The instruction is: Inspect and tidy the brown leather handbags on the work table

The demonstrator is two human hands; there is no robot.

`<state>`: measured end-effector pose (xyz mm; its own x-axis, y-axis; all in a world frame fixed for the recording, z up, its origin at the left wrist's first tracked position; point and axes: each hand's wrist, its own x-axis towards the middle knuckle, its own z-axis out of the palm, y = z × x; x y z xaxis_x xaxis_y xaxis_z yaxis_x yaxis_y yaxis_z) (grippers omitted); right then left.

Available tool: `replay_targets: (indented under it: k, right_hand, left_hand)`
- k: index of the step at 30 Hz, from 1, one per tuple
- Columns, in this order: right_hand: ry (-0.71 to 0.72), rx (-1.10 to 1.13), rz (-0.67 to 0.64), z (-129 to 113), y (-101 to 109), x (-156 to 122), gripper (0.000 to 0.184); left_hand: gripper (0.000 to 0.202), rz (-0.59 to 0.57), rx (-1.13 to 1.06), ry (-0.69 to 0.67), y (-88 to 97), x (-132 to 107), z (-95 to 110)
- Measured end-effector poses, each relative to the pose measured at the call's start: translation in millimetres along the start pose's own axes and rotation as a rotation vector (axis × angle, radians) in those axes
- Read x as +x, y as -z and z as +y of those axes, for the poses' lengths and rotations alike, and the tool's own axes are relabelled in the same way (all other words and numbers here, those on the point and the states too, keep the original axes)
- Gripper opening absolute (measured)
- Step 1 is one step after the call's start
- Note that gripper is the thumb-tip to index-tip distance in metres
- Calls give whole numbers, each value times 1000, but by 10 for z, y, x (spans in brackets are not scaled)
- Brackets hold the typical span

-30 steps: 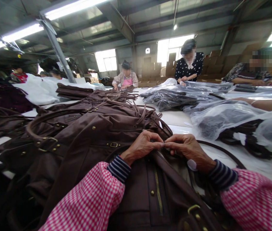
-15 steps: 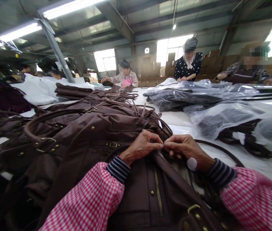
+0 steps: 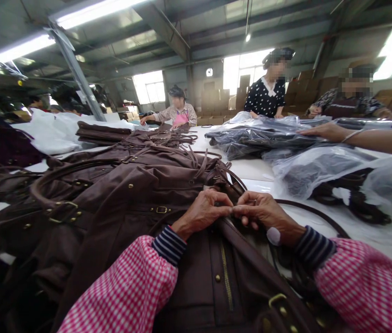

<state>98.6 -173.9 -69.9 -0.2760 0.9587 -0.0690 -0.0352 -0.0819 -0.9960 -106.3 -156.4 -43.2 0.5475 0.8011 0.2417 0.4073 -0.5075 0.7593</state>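
A dark brown handbag [image 3: 189,273] with a brass zipper [image 3: 226,273] and buckles lies in front of me. Over its right edge, beside a rolled handle [image 3: 240,240], my left hand [image 3: 204,208] and my right hand [image 3: 263,212] meet fingertip to fingertip. Both are pinched closed, thumb against forefinger. Whatever sits between the fingertips is too small to make out. A round whitish tag or sticker [image 3: 273,236] shows at my right wrist.
More brown bags [image 3: 105,171] are heaped to the left and ahead. Plastic-wrapped bags [image 3: 251,134] lie on the white table [image 3: 251,169] at right, where another person's arm [image 3: 372,138] reaches across. Several people work along the far side.
Another person's arm has come in from the right onto the plastic-wrapped bags. The person in the dotted top has turned their head. My hands keep the same pinch, hardly moved.
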Motion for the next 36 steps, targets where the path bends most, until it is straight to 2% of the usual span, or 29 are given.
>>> replay_targets:
  k: [8,13,20,25,28,31,33,36]
  right_hand:
    - [17,-5,-35,-74,15,-58,41]
    - [11,1,-10,-110,-32,-75,40]
    - [50,56,-4,-36,-83,-52,34]
    - [60,-38,-16,-33,-51,-13,36]
    - [115,-207,18,-187,71,-51,35]
    - [254,-409,100,-385,330,-219,32]
    - [278,-545,102,-444,534,-399,31]
    - [213,-739,31,-351,730,-678,32]
  left_hand:
    - [14,22,-45,25,-6,0,8]
    - [13,53,-29,26,-28,-1,16]
    - [12,122,1,39,-66,-17,54]
    - [12,121,171,58,-107,-6,23]
    - [11,132,331,-29,-103,-2,46]
    - [13,162,480,-194,-50,-60,186]
    - [21,54,556,-299,-17,-152,351]
    - [37,-278,661,-346,-38,-328,623]
